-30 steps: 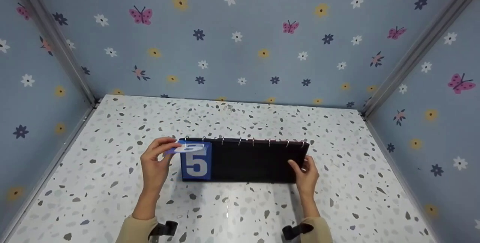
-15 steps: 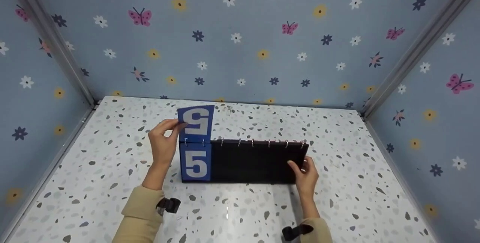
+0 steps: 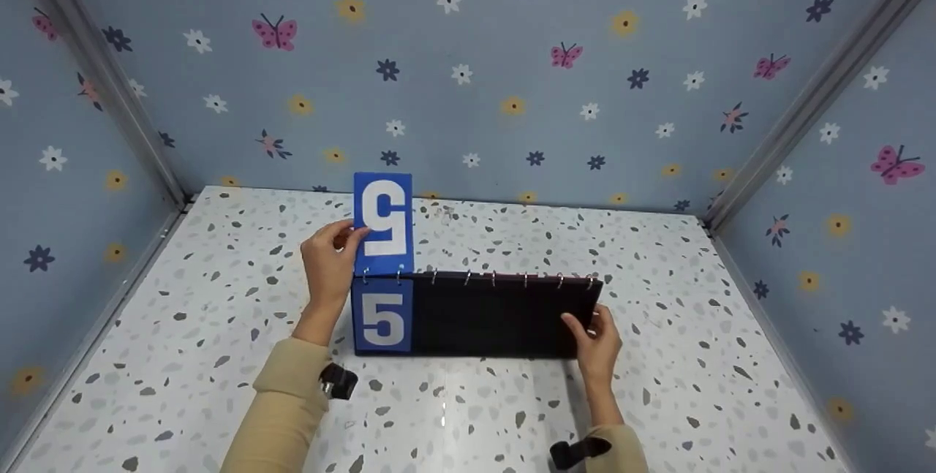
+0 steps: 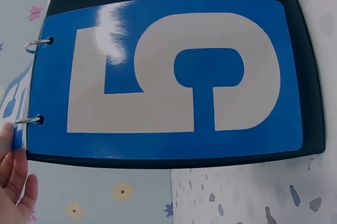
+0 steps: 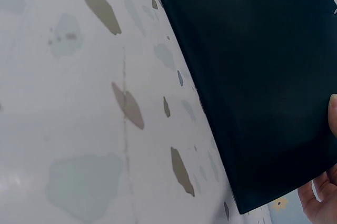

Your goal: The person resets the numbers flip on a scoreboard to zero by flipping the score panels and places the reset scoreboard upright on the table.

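Note:
A black flip scoreboard point(image 3: 504, 316) stands on the speckled table, with metal rings along its top edge. On its left end hangs a blue number card point(image 3: 404, 319) with a light 5, which the left wrist view shows close up. Above the rings, a second blue card point(image 3: 406, 261) stands raised, its white 5 upside down. My left hand point(image 3: 329, 257) pinches this raised card at its left edge between thumb and fingers. At the opposite end, my right hand point(image 3: 599, 341) grips the scoreboard's right edge, thumb on the front and fingers behind.
The speckled white table point(image 3: 468, 414) is bounded by blue flower-patterned panels point(image 3: 468, 34) at the back and both sides. Grey metal posts point(image 3: 139, 122) mark the back corners.
My left hand has swung the pinched card up and back over the rings, from jutting forward to standing above the board. My right hand has kept its grip in place.

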`<state>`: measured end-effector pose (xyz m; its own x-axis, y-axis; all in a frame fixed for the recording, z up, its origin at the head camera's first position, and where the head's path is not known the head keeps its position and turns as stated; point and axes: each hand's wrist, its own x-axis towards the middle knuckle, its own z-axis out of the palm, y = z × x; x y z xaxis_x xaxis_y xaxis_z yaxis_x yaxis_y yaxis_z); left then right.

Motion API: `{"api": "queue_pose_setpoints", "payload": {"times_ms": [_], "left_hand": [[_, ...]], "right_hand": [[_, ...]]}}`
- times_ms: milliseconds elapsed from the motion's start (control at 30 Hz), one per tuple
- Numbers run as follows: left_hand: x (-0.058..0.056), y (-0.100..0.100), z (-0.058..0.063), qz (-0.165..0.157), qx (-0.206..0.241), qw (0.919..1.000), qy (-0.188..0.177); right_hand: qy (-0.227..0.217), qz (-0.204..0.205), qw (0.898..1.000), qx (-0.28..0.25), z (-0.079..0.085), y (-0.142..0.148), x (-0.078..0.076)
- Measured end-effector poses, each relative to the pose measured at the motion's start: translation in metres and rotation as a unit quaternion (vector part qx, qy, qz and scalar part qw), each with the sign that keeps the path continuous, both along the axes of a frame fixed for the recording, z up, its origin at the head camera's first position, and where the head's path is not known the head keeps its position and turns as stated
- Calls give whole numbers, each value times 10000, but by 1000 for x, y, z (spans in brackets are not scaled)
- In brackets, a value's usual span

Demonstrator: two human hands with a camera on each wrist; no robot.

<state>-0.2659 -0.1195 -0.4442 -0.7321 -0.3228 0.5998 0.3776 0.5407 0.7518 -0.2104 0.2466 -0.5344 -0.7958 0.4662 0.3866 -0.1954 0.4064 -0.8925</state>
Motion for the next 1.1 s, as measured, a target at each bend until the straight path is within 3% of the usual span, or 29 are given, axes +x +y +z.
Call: {"api": "queue_pose_setpoints", "payload": {"times_ms": [333, 500, 667, 900, 1100], "left_hand": [[5, -1, -4, 18, -298, 9978, -588], [13, -3, -10, -84, -427, 9982, -407], [24, -4, -16, -118, -217, 9996, -161], [42, 5, -29, 138, 210, 9993, 285], [56, 15, -42, 316, 394, 9980, 371]], "right_hand": [[66, 8, 10000, -13, -1, 0, 0], [142, 71, 9999, -27, -1, 1, -1], [31, 3, 10000, -1, -1, 1, -1], [-29, -68, 10000, 23, -2, 1, 0], [23, -46, 10000, 29, -3, 1, -2]]}}
